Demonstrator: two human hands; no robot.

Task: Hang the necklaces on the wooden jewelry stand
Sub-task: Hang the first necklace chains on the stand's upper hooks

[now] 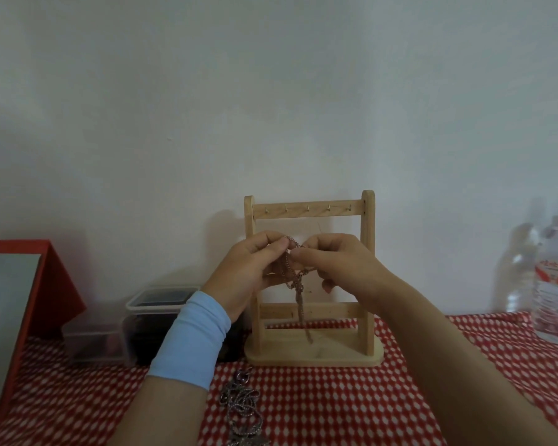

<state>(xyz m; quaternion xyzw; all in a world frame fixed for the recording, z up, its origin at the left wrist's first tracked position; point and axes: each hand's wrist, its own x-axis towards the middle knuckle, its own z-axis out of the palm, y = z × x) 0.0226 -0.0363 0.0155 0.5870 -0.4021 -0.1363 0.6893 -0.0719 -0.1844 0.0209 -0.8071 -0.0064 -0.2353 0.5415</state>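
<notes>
Left hand (250, 268): I see fingers pinching the chain necklace (293, 272).
Right hand (339, 262): fingers pinch it too.
Wooden stand (367, 252): hooks bare.

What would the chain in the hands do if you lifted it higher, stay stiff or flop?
Probably flop: the chain droops straight down from where the left hand and right hand pinch it. It likely tangles easily, since its strands look twisted together below the fingers. It seems light, as fingertips alone hold it up.
</notes>
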